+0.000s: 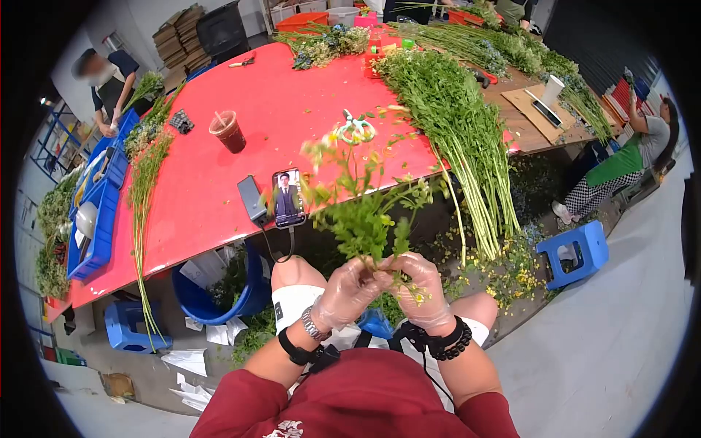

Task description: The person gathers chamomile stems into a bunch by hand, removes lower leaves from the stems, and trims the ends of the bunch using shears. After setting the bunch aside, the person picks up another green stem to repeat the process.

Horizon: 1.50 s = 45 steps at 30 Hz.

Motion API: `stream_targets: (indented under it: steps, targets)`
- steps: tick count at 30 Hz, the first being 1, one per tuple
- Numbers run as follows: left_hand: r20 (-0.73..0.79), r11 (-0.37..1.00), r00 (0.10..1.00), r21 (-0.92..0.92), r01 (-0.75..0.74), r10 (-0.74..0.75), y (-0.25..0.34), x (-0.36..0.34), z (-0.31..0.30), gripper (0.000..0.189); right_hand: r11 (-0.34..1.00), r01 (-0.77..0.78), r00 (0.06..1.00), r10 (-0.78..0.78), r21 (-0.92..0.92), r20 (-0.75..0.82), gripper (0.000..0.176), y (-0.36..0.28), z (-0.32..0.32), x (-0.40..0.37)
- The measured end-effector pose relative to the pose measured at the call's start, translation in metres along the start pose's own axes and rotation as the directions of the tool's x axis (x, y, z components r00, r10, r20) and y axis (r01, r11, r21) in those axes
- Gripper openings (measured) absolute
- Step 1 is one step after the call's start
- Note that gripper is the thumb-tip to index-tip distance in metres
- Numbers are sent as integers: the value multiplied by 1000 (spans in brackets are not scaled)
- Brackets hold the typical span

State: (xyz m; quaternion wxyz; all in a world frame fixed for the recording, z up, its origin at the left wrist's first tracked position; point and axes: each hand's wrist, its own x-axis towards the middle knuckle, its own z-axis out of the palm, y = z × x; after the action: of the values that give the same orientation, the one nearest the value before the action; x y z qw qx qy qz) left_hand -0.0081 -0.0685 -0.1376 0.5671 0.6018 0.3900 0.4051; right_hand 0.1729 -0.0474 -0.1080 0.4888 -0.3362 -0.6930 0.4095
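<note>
A leafy flower stem with small yellow and white blooms stands upright above my lap, partly blurred. Thin clear gloves cover both hands. My left hand pinches the stem's lower part with closed fingers. Right beside it, my right hand is closed on the same stem, and a small sprig with yellow flowers hangs below its fingers. Beyond the blooms, pruning shears with white-green handles lie on the red tabletop. A phone showing a picture and a grey power bank lie near the table edge.
To the right lies a large bundle of green stems, overhanging the edge. A cup of dark drink stands left. Below are a blue bin and blue stools. Co-workers stand at left and right.
</note>
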Motion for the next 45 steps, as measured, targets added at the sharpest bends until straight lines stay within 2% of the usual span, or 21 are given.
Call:
stream_targets:
  steps: [3, 6, 7, 11, 12, 13, 15, 18, 20, 25, 29, 32, 33, 36, 37, 38, 40, 41, 43, 44, 45]
  targets:
    - [-429, 986, 891, -4, -165, 147, 2, 2, 11, 40, 971, 85, 989, -109, -223, -99, 12, -4, 1, -3]
    - [-477, 940, 813, 118, -319, 336, 11, -2, 7, 42, 992, -5, 976, -23, -126, -218, 14, 0, 12, -12]
    - [-485, 958, 849, -71, -279, 211, 15, -6, 10, 41, 980, -4, 969, -45, -199, -242, 16, 1, 14, -15]
    - [-311, 967, 926, 206, -153, 213, 21, -14, 2, 42, 877, 121, 949, -240, -465, -206, 24, 1, 18, -21]
    - [-346, 984, 929, -66, -166, 133, 24, -14, 8, 37, 823, 173, 933, -314, -542, -179, 27, 10, 21, -28]
    - [-359, 927, 932, -332, -174, 47, 27, -14, 13, 33, 946, 41, 972, -112, -322, -206, 30, 22, 27, -41]
    - [-306, 608, 945, -774, -177, -115, 12, -20, 11, 28, 918, 138, 968, -205, -372, -147, 31, -2, 19, -29]
    - [-137, 624, 990, -771, -127, 32, 9, -18, -9, 34, 864, 227, 961, -273, -449, -38, 30, -15, 12, -24]
    - [-276, 869, 961, -478, -130, -8, 11, -23, -4, 38, 882, 292, 952, -305, -369, 26, 30, -13, 7, -25]
    - [-22, 892, 986, -424, -157, 164, 0, -17, -33, 16, 926, 261, 950, -296, -271, -97, 29, -34, 2, -20]
    - [103, 678, 992, -734, 26, 74, -32, -32, -48, 55, 971, 178, 983, -168, -157, 79, 36, -61, -2, -7]
    - [75, 640, 993, -769, -1, 92, -36, -35, -43, 55, 989, 96, 992, -86, -108, 94, 36, -64, 2, -5]
    - [-44, 785, 979, -591, -187, 199, -30, -37, -37, 58, 993, 79, 994, -72, -85, 85, 34, -60, 3, -6]
    - [-5, 716, 990, -690, -106, 143, -18, -34, -32, 57, 995, 57, 998, -54, -81, 43, 28, -60, 1, -8]
    - [-42, 468, 971, -880, 76, -236, 0, -38, -28, 31, 993, 50, 999, -50, -104, 5, 25, -61, 0, -8]
    - [-86, 956, 974, -195, -222, 208, -17, -27, -32, 36, 993, 56, 998, -54, -100, 21, 25, -54, 0, -14]
    - [-156, 852, 984, -524, -7, -88, -19, -31, -30, 30, 965, 129, 970, -171, -228, -175, 22, -21, -1, -32]
    - [-156, 664, 970, -748, 7, -186, -20, -29, -32, 27, 977, 24, 983, -61, -212, -170, 26, 0, -2, -44]
    - [-222, 652, 960, -756, -58, -172, -1, -29, -28, 22, 952, -166, 986, 151, -258, -77, 42, 48, -5, -66]
    - [-256, 634, 960, -763, -126, -117, 0, -25, -25, 21, 879, -362, 926, 378, -310, -8, 58, 63, -2, -76]
    - [-276, 631, 956, -761, -155, -98, 5, -21, -25, 21, 848, -278, 939, 338, -451, 57, 63, 94, 3, -93]
